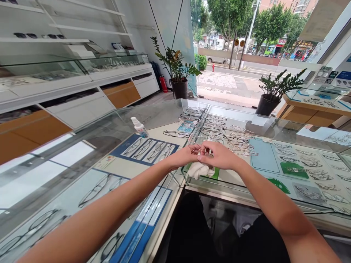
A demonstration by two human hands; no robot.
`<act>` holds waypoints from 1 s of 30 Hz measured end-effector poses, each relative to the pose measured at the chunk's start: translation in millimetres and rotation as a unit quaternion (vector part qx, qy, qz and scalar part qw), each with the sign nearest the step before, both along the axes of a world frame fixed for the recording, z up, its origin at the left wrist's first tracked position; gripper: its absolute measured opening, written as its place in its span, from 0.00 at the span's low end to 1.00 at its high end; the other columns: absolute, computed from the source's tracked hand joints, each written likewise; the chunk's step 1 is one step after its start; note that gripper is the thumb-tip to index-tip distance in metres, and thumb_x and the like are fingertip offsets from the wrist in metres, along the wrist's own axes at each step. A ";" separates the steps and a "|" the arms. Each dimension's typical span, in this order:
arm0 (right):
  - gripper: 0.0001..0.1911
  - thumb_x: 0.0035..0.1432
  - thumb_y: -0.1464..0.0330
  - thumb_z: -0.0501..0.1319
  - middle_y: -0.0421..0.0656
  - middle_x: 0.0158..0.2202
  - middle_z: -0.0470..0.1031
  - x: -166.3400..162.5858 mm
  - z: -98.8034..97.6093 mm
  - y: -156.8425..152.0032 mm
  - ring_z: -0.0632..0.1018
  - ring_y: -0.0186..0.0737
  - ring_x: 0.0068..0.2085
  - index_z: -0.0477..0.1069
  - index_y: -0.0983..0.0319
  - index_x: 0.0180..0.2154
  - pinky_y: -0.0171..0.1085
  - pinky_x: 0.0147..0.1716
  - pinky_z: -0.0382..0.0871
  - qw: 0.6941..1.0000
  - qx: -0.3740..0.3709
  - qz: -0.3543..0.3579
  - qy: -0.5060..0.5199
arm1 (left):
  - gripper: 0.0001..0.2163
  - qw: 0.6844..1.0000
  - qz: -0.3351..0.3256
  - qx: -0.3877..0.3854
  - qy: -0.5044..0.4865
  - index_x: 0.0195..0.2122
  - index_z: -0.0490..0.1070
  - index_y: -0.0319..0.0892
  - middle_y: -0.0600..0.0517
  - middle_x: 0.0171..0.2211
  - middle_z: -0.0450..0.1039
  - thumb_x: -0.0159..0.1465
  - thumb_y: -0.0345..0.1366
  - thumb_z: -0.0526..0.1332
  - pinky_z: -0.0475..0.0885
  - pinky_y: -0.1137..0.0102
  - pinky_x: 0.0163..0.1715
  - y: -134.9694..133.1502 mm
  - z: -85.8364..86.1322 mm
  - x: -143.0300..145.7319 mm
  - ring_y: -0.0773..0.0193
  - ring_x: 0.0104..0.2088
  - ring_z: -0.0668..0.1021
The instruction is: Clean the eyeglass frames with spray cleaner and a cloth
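Glass counter (164, 120) of eyeglasses, hands gripping frame (195, 149), cloth (199, 170)

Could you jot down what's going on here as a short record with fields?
Place: eyewear shop, glass display counter
Left hand: holds a pair of glasses
Right hand: touches the same glasses
Below hands: white cloth on the glass
Nearby: spray bottle, rows of frames
Background: two potted plants

Both hands (204, 156) together on glasses (195, 149) above white cloth (199, 170).
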State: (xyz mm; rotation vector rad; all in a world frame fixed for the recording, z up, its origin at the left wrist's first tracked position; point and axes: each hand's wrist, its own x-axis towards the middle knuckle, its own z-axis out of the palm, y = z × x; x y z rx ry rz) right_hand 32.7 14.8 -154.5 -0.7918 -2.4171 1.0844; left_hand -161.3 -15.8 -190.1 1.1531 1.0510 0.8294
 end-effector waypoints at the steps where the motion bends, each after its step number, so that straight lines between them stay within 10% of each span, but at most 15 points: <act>1: 0.09 0.60 0.62 0.64 0.40 0.35 0.73 0.0 0.9 -0.9 0.71 0.40 0.37 0.68 0.58 0.33 0.38 0.36 0.60 1.000 0.000 -0.001 -0.005 | 0.19 1.000 -0.004 0.006 -0.002 0.27 0.71 0.40 0.54 0.31 0.76 0.40 0.34 0.79 0.71 0.68 0.47 -0.3 0.4 0.1 0.62 0.38 0.77; 18: 0.12 0.59 0.61 0.65 0.44 0.44 0.79 -0.9 -6.4 13.4 0.73 0.37 0.37 0.76 0.60 0.42 0.40 0.41 0.67 0.984 -0.114 -0.001 0.136 | 0.26 0.995 0.012 0.002 -0.098 0.43 0.79 0.36 0.46 0.38 0.83 0.48 0.47 0.80 0.73 0.66 0.47 4.2 -7.4 -0.7 0.58 0.40 0.82; 30: 0.17 0.59 0.52 0.66 0.42 0.36 0.79 -0.9 -6.7 19.0 0.72 0.36 0.36 0.78 0.59 0.36 0.38 0.38 0.65 0.947 -0.187 -0.044 0.257 | 0.23 0.974 0.005 -0.060 -0.217 0.48 0.78 0.35 0.43 0.39 0.83 0.53 0.37 0.77 0.77 0.69 0.40 8.0 -6.2 -8.3 0.60 0.36 0.83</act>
